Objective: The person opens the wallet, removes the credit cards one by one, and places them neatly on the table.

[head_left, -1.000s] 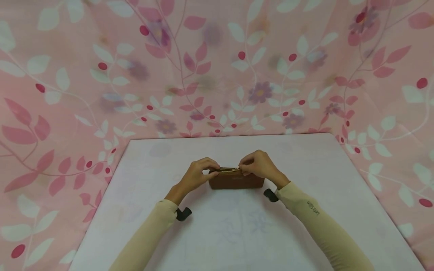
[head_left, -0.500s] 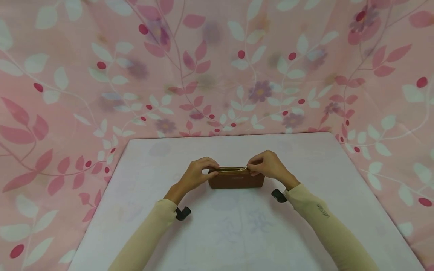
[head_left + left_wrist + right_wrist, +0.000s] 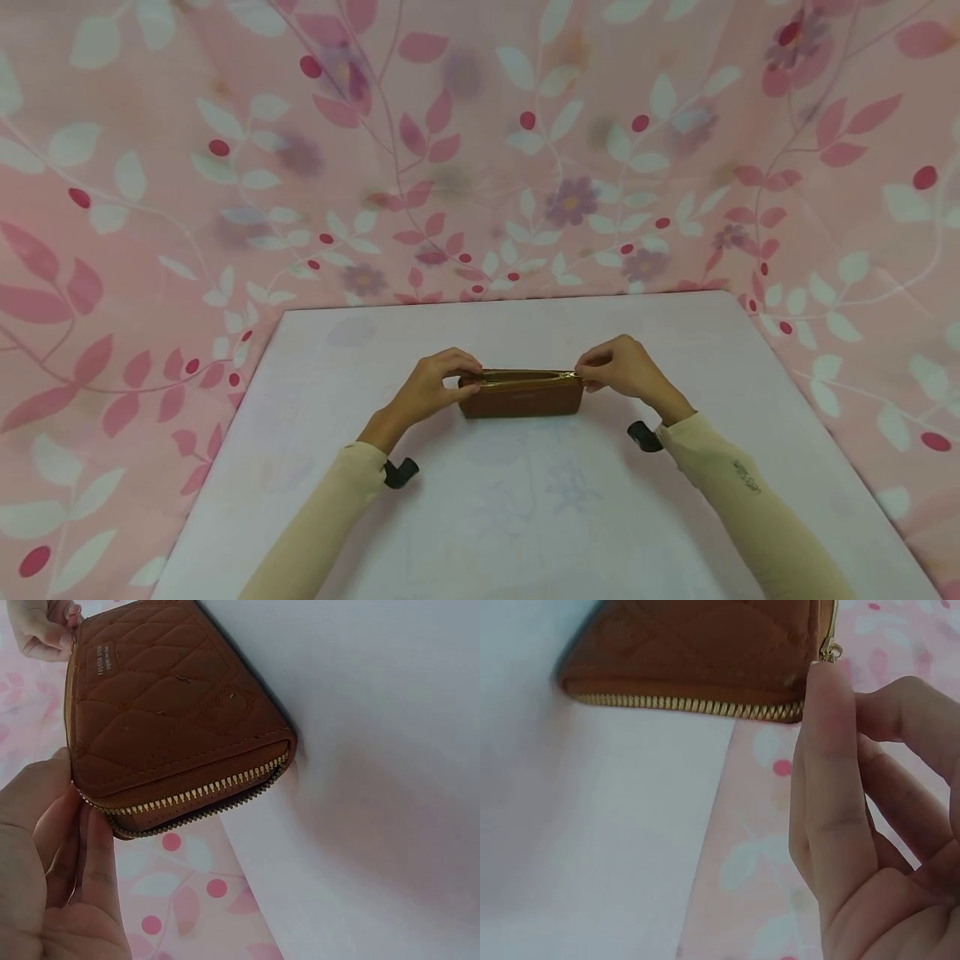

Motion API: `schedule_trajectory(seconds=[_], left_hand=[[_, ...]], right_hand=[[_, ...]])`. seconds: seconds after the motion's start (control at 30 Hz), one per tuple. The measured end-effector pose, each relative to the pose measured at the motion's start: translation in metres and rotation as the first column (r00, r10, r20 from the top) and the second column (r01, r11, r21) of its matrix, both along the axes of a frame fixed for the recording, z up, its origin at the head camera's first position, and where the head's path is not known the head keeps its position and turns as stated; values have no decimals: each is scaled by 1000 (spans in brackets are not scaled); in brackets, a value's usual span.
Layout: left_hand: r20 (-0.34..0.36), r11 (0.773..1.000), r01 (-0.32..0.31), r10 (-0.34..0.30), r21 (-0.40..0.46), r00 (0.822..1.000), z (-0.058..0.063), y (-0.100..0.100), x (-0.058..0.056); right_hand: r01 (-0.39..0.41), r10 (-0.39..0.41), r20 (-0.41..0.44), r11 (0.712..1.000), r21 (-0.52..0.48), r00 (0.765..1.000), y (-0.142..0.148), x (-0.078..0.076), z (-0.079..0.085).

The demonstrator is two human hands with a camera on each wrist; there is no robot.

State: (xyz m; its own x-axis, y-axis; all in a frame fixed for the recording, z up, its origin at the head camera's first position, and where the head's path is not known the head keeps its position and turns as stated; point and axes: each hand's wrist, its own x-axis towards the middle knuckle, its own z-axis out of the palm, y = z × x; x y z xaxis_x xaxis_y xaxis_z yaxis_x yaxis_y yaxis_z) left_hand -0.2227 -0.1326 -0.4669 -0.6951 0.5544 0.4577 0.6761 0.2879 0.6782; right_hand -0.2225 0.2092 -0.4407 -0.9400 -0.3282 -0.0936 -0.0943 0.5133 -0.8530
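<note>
A long brown quilted zip-around wallet (image 3: pixel 520 403) stands on edge on the white table, its zip along the top. My left hand (image 3: pixel 423 387) pinches the wallet's top left corner between thumb and fingers. In the left wrist view, the gold teeth (image 3: pixel 202 791) down that end are parted. At the top right corner, my right hand (image 3: pixel 633 371) pinches the zip's pull, mostly hidden by the fingers. The gold slider (image 3: pixel 828 652) shows just beyond the thumb in the right wrist view. Below it, the teeth (image 3: pixel 682 703) on the right end are meshed. Behind the slider, the top gapes.
The white table (image 3: pixel 480 517) extends around the wallet on all sides. Pink floral cloth (image 3: pixel 480 150) hangs behind the table and at both sides. A black wrist-camera mount (image 3: pixel 401 473) sits under the left cuff, another black mount (image 3: pixel 645 436) beside the right cuff.
My right hand has drawn the zip slider rightward along the wallet's top to the right corner, and the opening behind it has lengthened. My left hand keeps its hold on the left corner.
</note>
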Motion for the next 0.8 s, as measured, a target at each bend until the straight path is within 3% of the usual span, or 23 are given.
schedule_trajectory(seconds=[0.1,0.4,0.63,0.8], left_hand=[[-23,1000,23,-23,19,999,9,1,6],[0,999,50,-50,13,999,10,-3,6],[-10,996,81,-80,29,997,-11,-8,-5],[-23,996,74,-75,-43,997,-23,-12,-14]], right_hand=[[23,-24,19,999,25,1000,9,1,-1],[67,-72,79,995,70,994,24,2,-16],[75,-87,95,990,121,992,22,1,-34],[60,-70,45,980,190,997,18,0,-49]])
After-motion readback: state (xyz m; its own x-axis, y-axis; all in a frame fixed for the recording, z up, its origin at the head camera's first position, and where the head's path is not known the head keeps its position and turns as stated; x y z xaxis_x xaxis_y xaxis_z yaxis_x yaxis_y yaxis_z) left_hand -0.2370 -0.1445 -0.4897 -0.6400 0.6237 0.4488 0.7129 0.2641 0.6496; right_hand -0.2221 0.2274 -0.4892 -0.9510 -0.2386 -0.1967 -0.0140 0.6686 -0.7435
